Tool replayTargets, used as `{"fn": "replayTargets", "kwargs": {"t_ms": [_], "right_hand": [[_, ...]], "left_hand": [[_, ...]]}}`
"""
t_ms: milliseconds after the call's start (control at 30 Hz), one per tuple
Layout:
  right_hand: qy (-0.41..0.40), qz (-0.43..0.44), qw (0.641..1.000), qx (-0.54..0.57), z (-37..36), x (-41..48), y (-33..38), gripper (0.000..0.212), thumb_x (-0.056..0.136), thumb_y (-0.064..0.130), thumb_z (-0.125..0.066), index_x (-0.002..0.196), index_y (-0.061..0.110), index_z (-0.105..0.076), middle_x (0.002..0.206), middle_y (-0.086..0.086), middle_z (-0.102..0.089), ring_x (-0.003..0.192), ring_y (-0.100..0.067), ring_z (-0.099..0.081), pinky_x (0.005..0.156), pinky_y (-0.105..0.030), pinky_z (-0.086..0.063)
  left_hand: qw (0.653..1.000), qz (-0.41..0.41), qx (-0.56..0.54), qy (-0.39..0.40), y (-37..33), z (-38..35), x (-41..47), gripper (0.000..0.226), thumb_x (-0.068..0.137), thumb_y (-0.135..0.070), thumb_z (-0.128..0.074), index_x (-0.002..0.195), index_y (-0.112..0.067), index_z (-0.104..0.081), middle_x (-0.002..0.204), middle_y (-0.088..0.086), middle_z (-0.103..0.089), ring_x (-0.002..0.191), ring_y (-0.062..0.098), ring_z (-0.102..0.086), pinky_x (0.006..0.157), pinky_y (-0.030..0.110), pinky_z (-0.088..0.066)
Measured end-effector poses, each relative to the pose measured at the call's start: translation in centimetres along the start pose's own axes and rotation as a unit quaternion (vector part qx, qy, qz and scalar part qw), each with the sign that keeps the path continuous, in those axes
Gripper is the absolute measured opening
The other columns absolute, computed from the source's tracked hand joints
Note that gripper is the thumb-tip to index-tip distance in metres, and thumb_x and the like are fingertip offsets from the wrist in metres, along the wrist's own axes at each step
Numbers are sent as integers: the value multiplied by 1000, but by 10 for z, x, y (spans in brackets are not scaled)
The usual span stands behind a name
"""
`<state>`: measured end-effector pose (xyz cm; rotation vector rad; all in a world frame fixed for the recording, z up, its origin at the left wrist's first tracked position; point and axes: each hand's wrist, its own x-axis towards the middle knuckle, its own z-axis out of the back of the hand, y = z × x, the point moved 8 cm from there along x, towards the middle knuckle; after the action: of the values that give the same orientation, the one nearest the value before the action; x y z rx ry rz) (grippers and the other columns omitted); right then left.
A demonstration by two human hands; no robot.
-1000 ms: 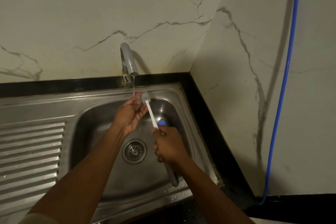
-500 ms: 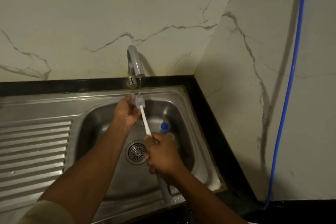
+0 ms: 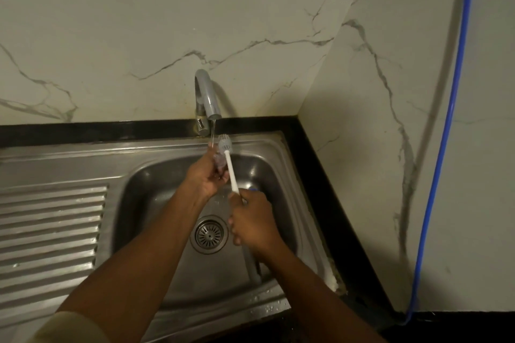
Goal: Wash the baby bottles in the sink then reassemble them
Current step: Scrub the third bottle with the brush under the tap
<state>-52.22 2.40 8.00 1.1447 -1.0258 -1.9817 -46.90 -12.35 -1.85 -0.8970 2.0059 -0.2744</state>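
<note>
My left hand (image 3: 204,175) holds a small clear bottle part (image 3: 218,160), likely a teat, under the thin stream from the grey tap (image 3: 207,97). My right hand (image 3: 252,221) grips a bottle brush (image 3: 230,167) by its white stem. The brush's grey head sits beside the clear part, just right of the water stream. The brush's grey handle end pokes out below my right wrist. A sliver of a blue item (image 3: 253,189) shows behind my right hand in the basin; most of it is hidden.
The steel sink (image 3: 156,175) has a round drain strainer (image 3: 209,234) at its middle and a ribbed drainboard (image 3: 50,231) at left. A black counter edge (image 3: 320,164) borders it. Marble walls meet at a corner on the right, where a blue hose (image 3: 446,125) hangs.
The brush head has come out from beside my left hand's fingers and now sits higher, just right of the stream. My right hand shifted slightly toward the tap. The view has tilted down.
</note>
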Motion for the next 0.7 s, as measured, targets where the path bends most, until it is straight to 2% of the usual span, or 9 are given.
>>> {"fn": "replayTargets", "kwargs": {"t_ms": [67, 133, 200, 233, 367, 400, 500, 600, 700], "right_hand": [[1, 7, 1000, -6, 0, 3, 4, 25, 102, 26, -45, 89, 11, -61, 64, -4, -54, 46, -11, -50, 43, -24, -42], [6, 14, 1000, -15, 0, -9, -3, 25, 102, 27, -44, 82, 18, -56, 65, -2, -53, 50, -11, -50, 47, -26, -43], [19, 22, 999, -20, -1, -23, -13, 28, 102, 28, -44, 74, 24, -49, 66, -1, -52, 54, -12, -50, 52, -28, -43], [21, 26, 999, -30, -2, -25, -16, 28, 101, 28, -45, 73, 25, -48, 67, -1, -53, 56, -12, -51, 54, -30, -43], [7, -8, 1000, -16, 0, -1, -9, 28, 102, 25, -43, 77, 19, -52, 65, -2, -52, 48, -11, -49, 45, -24, -41], [6, -14, 1000, -4, 1, 3, -5, 27, 102, 25, -43, 79, 18, -54, 64, -3, -52, 46, -11, -49, 42, -24, -40], [38, -36, 999, 10, -6, -8, -10, 26, 102, 25, -43, 79, 19, -53, 64, -3, -52, 42, -9, -47, 38, -21, -38], [66, -60, 996, 7, -16, -24, -20, 26, 102, 27, -43, 78, 21, -50, 64, -2, -51, 41, -7, -45, 37, -19, -36], [20, -52, 997, 46, -4, -1, -8, 25, 103, 23, -44, 85, 12, -57, 64, -6, -52, 40, -10, -45, 36, -20, -37]], "left_hand": [[999, -2, -30, 20, -1, -8, -4, 20, 97, -34, -62, 91, -15, -65, 58, -5, -55, 49, 7, -50, 58, 26, -49], [997, 5, -70, 35, -5, -10, -6, 17, 101, -28, -54, 100, -13, -64, 76, 3, -68, 61, 12, -64, 69, 31, -51], [997, 3, -73, 40, -6, -4, -5, 16, 100, -21, -53, 104, -11, -64, 94, 9, -68, 79, 17, -66, 74, 35, -52], [997, -1, -61, 37, -4, -1, -4, 14, 100, -19, -54, 103, -11, -65, 94, 8, -67, 81, 17, -64, 74, 35, -53], [999, -16, 10, 47, 2, -1, -6, 14, 98, -21, -59, 100, -10, -67, 79, 3, -59, 66, 11, -55, 64, 28, -57], [999, -20, 22, 45, -1, 0, -5, 15, 97, -22, -59, 101, -10, -67, 79, 3, -61, 65, 11, -56, 67, 27, -57], [999, -25, 6, 30, -12, 12, 2, 18, 94, -29, -63, 102, -13, -67, 93, 6, -66, 79, 16, -62, 82, 35, -56], [999, -30, -15, 7, -16, 24, 8, 27, 91, -37, -66, 105, -13, -64, 94, 8, -65, 90, 22, -62, 85, 39, -55], [999, -21, 25, 34, -2, 8, 0, 30, 92, -36, -66, 110, -12, -64, 91, 8, -67, 71, 16, -66, 82, 36, -54]]}}
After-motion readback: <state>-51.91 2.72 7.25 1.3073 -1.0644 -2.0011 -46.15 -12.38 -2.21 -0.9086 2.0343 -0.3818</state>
